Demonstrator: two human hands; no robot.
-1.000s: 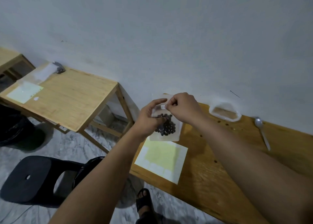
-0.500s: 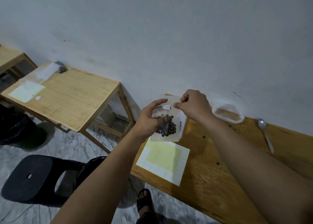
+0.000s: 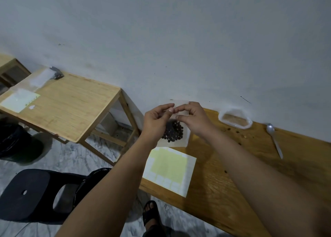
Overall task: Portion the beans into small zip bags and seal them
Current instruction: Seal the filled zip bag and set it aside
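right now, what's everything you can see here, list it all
zip bag: one, clear, held over the near table
beans: many, dark, inside the zip bag
sheet: one, yellow and white, near table's front edge
container: one, clear, by the wall
spoon: one, silver, right of the container
near table: one, wooden
side table: one, wooden, left, carrying a pale sheet and clear bags
stool: one, black, on the floor
hands: left hand, right hand, pinching the bag's top

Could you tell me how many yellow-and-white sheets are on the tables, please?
2. The left sheet lies on the small table; the right sheet on the long table, near the held zip bag. Others may be hidden.
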